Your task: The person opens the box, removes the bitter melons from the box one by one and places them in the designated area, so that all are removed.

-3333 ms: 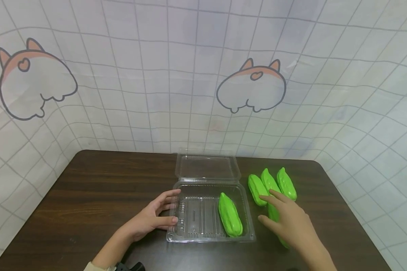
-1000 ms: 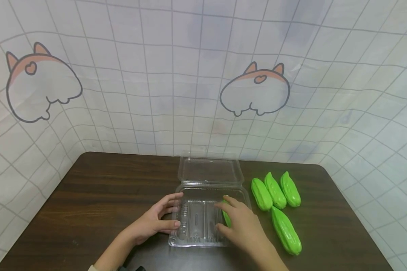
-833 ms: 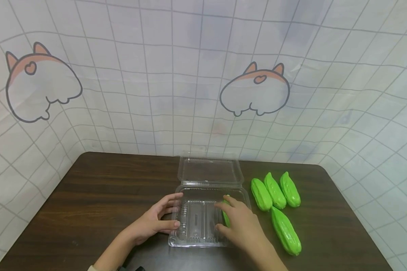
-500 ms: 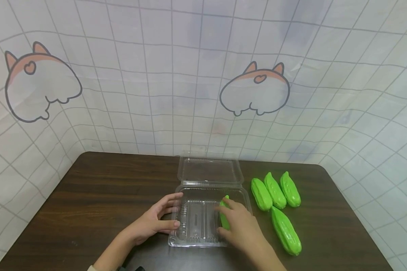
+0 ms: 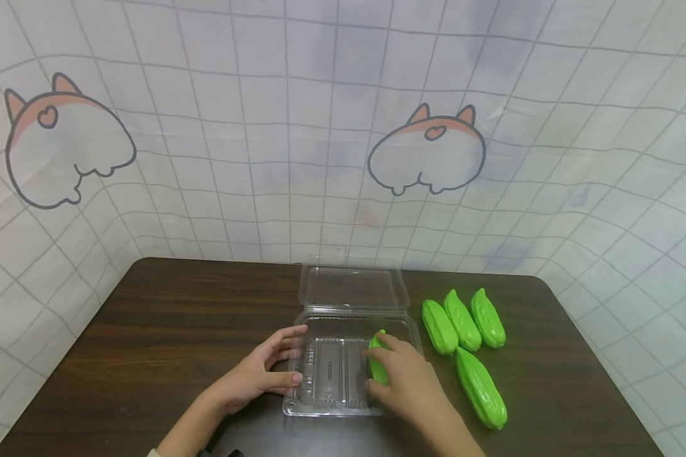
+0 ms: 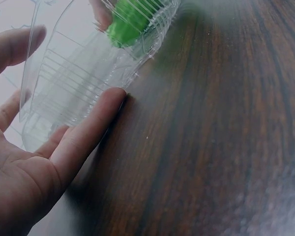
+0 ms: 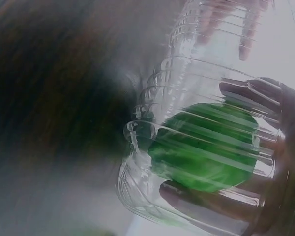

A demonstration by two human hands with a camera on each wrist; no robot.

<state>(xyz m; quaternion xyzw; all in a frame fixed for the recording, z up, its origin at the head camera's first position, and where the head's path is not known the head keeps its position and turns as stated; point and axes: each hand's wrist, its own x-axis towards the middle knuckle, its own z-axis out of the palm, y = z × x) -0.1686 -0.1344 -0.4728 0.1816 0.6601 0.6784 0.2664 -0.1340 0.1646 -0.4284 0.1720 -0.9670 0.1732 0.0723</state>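
A clear plastic clamshell box (image 5: 330,409) lies opened, its lid (image 5: 351,287) folded back. Inside, at the right, rests a green ribbed vegetable resembling a bitter melon (image 5: 378,369). My right hand (image 5: 406,381) reaches into the box and grips this melon, partly covering it. Through the box wall in the right wrist view, thumb and fingers lie on opposite sides of the melon (image 7: 204,147). My left hand (image 5: 257,374) touches the left side of the box with extended fingers. In the left wrist view, one fingertip (image 6: 113,98) lies along the box's lower edge.
Several more green melons (image 5: 480,388) lie on the dark wooden table (image 5: 166,330) to the right of the box. Three (image 5: 462,320) sit side by side at the back. A white gridded cloth (image 5: 251,158) with cartoon drawings hangs behind the table.
My right hand has moved left from the loose melons into the box and closed its fingers on the melon there. The melon has shifted slightly left within the box. My left hand stays put.
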